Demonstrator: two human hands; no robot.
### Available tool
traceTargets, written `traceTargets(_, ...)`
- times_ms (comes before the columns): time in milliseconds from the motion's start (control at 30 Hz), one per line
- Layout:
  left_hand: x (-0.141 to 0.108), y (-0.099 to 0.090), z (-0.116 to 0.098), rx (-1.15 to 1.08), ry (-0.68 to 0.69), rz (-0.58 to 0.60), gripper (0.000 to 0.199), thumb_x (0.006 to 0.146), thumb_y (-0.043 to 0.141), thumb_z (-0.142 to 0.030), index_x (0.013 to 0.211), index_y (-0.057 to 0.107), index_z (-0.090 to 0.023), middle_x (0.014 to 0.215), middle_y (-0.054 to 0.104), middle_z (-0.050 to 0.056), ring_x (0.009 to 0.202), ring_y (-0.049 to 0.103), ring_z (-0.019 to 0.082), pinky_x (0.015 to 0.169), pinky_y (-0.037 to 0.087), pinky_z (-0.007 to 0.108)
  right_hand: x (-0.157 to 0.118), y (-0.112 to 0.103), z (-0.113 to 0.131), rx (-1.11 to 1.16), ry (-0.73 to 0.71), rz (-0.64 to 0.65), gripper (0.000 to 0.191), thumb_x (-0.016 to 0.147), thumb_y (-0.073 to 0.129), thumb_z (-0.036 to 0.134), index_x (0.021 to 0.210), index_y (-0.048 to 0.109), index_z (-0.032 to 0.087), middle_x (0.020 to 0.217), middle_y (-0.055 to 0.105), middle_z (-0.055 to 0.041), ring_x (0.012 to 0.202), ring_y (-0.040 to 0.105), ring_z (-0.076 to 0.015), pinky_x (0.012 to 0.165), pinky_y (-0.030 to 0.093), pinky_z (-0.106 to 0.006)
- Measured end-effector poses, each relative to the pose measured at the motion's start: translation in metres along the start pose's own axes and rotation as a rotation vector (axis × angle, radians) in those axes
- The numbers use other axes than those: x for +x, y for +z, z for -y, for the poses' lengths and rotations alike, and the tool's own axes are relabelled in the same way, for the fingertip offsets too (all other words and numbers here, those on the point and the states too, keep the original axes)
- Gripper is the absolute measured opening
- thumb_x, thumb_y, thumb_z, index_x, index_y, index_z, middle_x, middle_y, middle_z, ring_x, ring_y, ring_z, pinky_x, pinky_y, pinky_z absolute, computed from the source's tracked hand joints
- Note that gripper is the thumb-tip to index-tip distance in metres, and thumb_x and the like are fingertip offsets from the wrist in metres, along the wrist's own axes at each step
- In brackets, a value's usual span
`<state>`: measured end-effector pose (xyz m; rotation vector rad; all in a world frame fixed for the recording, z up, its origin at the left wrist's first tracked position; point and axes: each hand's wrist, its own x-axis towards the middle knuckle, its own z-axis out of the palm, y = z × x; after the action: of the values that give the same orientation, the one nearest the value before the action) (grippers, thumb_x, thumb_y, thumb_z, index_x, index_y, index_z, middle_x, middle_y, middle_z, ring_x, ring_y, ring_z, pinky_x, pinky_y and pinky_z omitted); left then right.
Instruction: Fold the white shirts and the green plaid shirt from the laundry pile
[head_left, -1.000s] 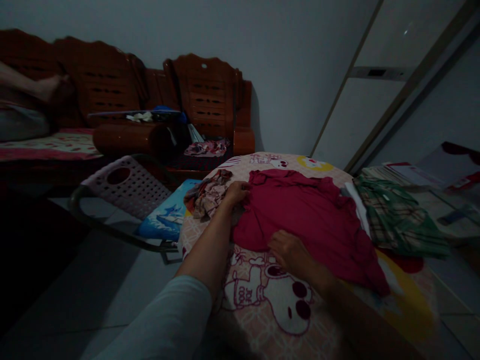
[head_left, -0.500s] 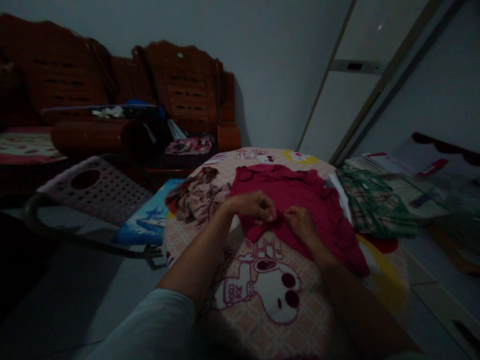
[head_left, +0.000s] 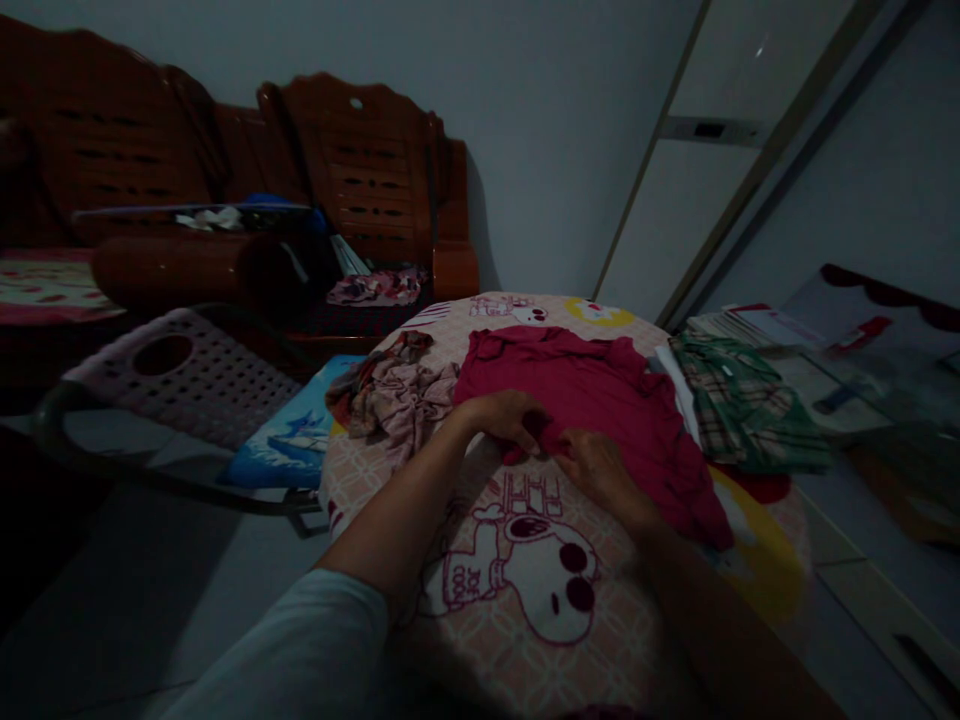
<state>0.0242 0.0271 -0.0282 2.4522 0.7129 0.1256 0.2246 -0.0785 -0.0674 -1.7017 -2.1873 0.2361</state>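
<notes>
A magenta garment (head_left: 577, 380), its kind not clear, lies spread out on the round table's patterned cloth (head_left: 637, 620). Both hands are at its near edge, a short gap between them. My left hand (head_left: 511, 418) is closed with its fingertips pinching the fabric. Just right of it, my right hand (head_left: 592, 465) has its fingers curled onto the same edge, also gripping the cloth. The thumbs and fingertips are partly hidden in the dim light.
Left of the garment is a crumpled heap of patterned clothes (head_left: 397, 390). A folded green plaid shirt (head_left: 742, 400) rests at the right. A chair (head_left: 187, 370) with a blue cushion (head_left: 300, 430) stands left of the table, and a wooden sofa (head_left: 360, 170) lies behind.
Both hands have come down slightly and closer to me, onto the near edge of the magenta garment. That edge, lifted before, now lies lower. The camera view has shifted a little.
</notes>
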Motion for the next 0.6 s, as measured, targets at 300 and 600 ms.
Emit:
traceTargets(300,0.01,0.017,-0.022,0.371,-0.079,0.002,0.059,0.067,0.065,-0.008,0.125,0.064,-0.016,0.119,0.068,0.014,0.103,0.065,0.025,0.082,0.047,0.026,0.008,-0.004,-0.018,0.332,0.086,0.011,0.019,0.073,0.055,0.015,0.074,0.074,0.016,0.074,0.075,-0.0049,0.066,0.066,-0.0162,0.059,0.042,-0.023)
traceTargets(600,-0.021,-0.02,0.024,-0.071,-0.147,-0.18,0.043,0.063,0.057,-0.005,0.102,0.073,-0.013,0.094,0.074,0.005,0.084,0.065,0.017,0.072,0.047,0.021,0.005,-0.003,-0.009,0.384,0.11,-0.022,0.018,0.084,0.061,0.03,0.077,0.071,0.017,0.075,0.073,-0.0043,0.066,0.065,-0.0155,0.062,0.043,-0.024)
